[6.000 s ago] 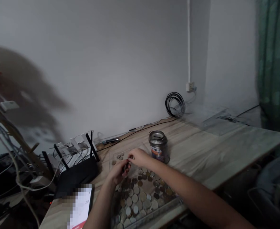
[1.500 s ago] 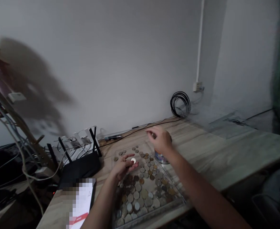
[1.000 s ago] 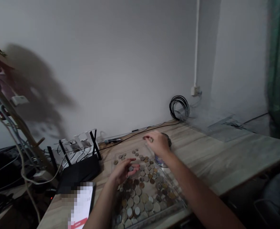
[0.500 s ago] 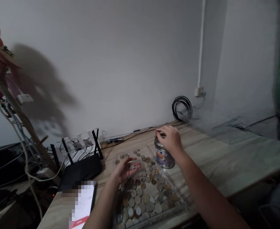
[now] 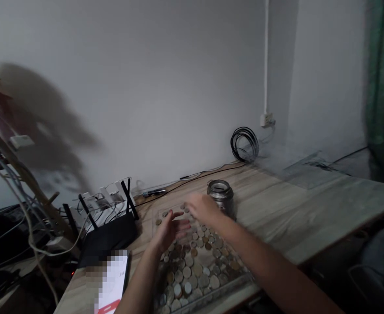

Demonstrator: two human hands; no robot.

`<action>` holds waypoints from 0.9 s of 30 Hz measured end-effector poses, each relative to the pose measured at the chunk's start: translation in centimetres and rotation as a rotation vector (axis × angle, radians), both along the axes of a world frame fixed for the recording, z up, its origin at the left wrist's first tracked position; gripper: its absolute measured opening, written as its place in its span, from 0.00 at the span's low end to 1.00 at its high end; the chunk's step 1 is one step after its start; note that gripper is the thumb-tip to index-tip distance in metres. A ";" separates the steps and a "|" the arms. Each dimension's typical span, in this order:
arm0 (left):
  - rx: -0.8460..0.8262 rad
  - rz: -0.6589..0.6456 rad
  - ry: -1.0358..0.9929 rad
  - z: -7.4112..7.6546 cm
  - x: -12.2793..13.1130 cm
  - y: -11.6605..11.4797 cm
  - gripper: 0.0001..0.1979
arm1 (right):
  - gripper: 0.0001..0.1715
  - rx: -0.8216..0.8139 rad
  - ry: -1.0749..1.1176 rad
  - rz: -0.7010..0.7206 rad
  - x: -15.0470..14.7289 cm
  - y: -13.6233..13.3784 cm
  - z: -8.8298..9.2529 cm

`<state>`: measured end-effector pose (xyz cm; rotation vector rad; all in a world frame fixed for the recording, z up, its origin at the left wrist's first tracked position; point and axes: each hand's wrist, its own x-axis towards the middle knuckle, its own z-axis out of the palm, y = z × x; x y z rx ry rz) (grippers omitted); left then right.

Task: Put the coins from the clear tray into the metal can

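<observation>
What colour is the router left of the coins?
Black. The router sits left of the coins, and the head view shows it best.

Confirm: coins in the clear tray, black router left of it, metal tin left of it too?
No. Head view shows the metal tin right of the tray, by its far end, not left. The coins are in the tray and the black router is left of it.

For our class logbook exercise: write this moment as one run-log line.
left hand: open, over coins | right hand: blurred, above far end of clear tray | jar: upright, beside tray
</observation>
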<state>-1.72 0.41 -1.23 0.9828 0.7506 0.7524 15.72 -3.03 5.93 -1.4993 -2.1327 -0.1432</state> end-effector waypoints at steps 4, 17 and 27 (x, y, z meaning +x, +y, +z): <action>0.118 0.144 0.184 0.0 -0.1 0.1 0.24 | 0.12 0.179 0.170 -0.423 5.9 0.3 2.1; 0.262 0.378 0.370 -0.1 -0.4 0.6 0.13 | 0.09 0.112 0.172 -0.443 8.8 1.9 1.4; 0.273 0.430 0.323 -0.3 -0.3 1.1 0.10 | 0.19 0.016 0.196 0.145 0.3 1.6 -1.8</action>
